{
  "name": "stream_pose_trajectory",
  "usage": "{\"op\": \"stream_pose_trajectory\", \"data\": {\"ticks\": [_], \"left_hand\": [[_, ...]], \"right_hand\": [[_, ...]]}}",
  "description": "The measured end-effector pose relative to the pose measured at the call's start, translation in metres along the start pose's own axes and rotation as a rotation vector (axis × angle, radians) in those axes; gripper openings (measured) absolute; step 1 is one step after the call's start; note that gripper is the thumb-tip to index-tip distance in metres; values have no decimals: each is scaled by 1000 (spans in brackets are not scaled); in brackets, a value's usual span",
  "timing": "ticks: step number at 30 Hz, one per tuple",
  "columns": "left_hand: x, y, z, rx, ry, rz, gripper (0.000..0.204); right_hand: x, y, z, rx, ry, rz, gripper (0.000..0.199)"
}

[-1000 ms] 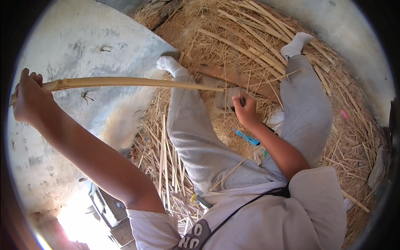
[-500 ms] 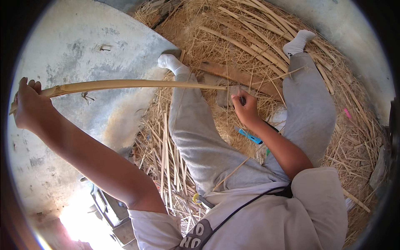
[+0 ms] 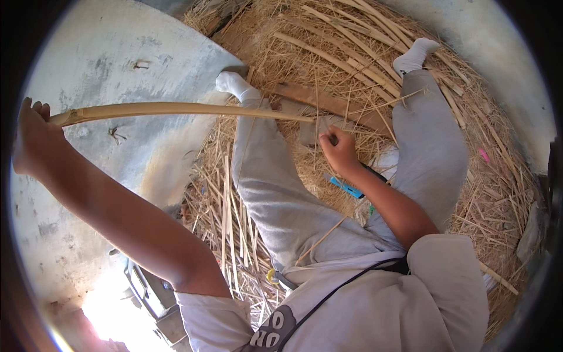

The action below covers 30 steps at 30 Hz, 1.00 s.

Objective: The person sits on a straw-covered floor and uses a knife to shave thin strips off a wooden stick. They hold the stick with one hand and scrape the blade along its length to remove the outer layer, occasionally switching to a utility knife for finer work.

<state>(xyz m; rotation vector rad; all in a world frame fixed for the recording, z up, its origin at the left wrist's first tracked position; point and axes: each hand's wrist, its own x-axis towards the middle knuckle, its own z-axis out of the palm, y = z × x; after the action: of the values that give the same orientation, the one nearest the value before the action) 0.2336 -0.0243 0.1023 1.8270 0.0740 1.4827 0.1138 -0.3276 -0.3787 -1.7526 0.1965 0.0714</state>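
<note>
I sit on straw with my legs in grey trousers stretched out. My left hand (image 3: 36,141) is raised far to the left and grips the thick end of a long yellow bamboo strip (image 3: 176,110). The strip runs rightward across my left leg to a grey block (image 3: 309,132). My right hand (image 3: 338,149) is closed beside the strip's thin end at the block; what it holds is hidden by the fingers. A flat wooden plank (image 3: 337,105) lies just beyond the block.
Several split bamboo strips (image 3: 363,44) lie on the straw heap (image 3: 492,193) ahead. A blue tool (image 3: 346,188) rests under my right forearm. Grey concrete floor (image 3: 117,53) spreads to the left. More thin strips (image 3: 231,217) lie by my left thigh.
My left hand has drawn a little lower and further left with the strip's end. My right hand stays closed by the block.
</note>
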Motion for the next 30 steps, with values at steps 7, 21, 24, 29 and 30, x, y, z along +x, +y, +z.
{"op": "stream_pose_trajectory", "data": {"ticks": [7,21,24,29,30], "left_hand": [[-23,18,24,-182,209,-54,23],[-18,26,31,-102,109,-33,31],[-16,18,26,-95,119,-30,32],[-9,12,21,-57,92,-13,31],[-10,10,21,-69,101,-24,31]], "right_hand": [[-7,92,11,-89,-224,706,28],[0,97,1,-310,-216,470,23],[6,73,-6,68,-306,782,24],[-5,-5,-7,-48,76,-73,32],[-8,6,-2,-15,63,-87,32]]}}
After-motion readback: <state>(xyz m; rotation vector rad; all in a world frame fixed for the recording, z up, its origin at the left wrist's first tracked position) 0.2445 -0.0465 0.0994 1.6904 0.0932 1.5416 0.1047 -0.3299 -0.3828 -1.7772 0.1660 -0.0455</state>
